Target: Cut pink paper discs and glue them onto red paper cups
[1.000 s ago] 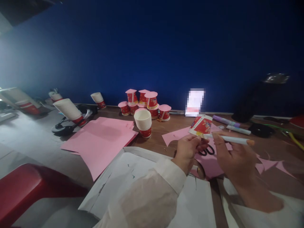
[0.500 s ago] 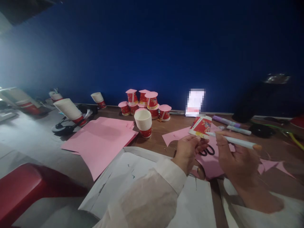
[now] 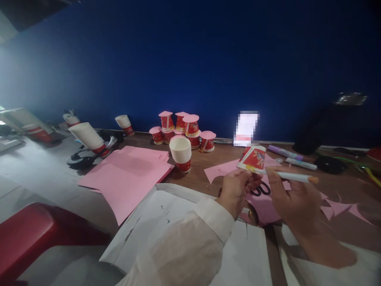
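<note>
My left hand (image 3: 236, 190) is closed round the rim of a small red and white paper cup (image 3: 253, 159), held up mouth toward me over the wooden table (image 3: 208, 169). My right hand (image 3: 293, 200) pinches a white marker with an orange end (image 3: 293, 176); the marker's tip rests at the cup's lower right edge. Black scissors (image 3: 262, 190) lie on pink paper scraps (image 3: 264, 206) just under both hands. White sheets (image 3: 166, 222) lie in front of me under my left sleeve.
A stack of pink paper sheets (image 3: 131, 174) lies left of centre, with an upright white cup (image 3: 181, 153) beside it. Several pink-topped red cups (image 3: 181, 129) are piled by the blue wall. Markers (image 3: 285, 153) lie at right. A red seat (image 3: 35, 234) is at lower left.
My right hand tilted the marker's far end down and right, then brought it back. The cup in my left hand has hardly moved.
</note>
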The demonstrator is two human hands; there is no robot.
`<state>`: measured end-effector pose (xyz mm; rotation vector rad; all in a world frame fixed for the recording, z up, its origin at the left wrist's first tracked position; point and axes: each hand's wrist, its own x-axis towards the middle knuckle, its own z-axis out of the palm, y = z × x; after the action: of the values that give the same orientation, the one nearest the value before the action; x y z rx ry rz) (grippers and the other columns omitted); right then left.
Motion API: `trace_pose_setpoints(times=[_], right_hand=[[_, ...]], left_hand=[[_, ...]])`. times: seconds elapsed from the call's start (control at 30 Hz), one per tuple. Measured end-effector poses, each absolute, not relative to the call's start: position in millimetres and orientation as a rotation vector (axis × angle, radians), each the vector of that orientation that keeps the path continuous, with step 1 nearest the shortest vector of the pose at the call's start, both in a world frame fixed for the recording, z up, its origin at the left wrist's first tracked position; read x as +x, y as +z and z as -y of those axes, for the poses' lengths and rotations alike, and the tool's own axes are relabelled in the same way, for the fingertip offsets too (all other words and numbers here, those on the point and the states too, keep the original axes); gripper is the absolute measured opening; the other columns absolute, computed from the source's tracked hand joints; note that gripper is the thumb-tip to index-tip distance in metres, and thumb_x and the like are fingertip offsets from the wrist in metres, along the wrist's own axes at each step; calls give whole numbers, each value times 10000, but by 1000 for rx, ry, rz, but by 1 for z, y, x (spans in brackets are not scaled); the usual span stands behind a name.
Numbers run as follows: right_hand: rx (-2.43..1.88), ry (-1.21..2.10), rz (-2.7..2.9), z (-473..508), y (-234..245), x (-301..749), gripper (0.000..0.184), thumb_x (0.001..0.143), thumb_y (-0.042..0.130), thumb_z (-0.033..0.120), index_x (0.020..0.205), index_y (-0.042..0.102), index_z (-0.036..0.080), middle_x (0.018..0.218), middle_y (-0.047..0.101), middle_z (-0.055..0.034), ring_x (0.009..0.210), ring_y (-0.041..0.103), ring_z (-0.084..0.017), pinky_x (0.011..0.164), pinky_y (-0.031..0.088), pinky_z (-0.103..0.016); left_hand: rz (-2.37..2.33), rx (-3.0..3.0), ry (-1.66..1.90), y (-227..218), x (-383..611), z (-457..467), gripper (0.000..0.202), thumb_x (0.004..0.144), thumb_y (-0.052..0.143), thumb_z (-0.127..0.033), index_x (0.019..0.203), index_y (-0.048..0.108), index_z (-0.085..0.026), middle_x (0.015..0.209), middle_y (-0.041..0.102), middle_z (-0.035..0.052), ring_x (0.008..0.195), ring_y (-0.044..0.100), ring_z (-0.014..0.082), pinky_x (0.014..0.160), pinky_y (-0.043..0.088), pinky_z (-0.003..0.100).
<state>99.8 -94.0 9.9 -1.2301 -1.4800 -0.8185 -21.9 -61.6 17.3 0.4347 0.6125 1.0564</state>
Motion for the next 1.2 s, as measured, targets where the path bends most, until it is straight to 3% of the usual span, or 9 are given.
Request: trace_pose_setpoints(times=[0.27,0.53,0.8,1.03,1.2], right_hand=[[-1251,-770,1501,95,14,99,89,952,661,270,922,723,213,836,792,-36,741,752,-206,705,571,-298],[-1219,-767,1522,94,14,100,57,945,674,228,954,724,203,865,799,-41,784,763,-205,757,578,-288],[-1223,-788,1503,93,13,98,88,958,666,278,958,718,207,855,796,-32,750,752,-199,709,560,-287],[-1230,-725,1517,94,14,97,78,948,670,255,972,735,218,892,805,-42,803,766,-216,756,576,-304],[-1284,-756,1446,95,10,98,86,944,683,295,959,740,233,860,799,-27,752,757,-220,690,557,-308]], left_hand=[[-596,485,1061,12,-22,61,166,738,828,-237,796,728,-117,788,708,87,798,713,208,965,570,402],[-589,482,1044,13,-22,60,103,765,777,-183,810,729,-104,786,714,91,771,702,180,875,584,334],[-574,495,1045,12,-23,60,165,739,810,-223,803,730,-94,773,699,83,762,698,189,926,568,372],[-591,486,1041,14,-21,61,61,786,736,-166,771,710,-113,770,695,72,723,684,161,914,561,358],[-591,500,1040,15,-22,61,171,754,821,-247,749,711,-116,744,686,65,764,702,196,922,555,376]])
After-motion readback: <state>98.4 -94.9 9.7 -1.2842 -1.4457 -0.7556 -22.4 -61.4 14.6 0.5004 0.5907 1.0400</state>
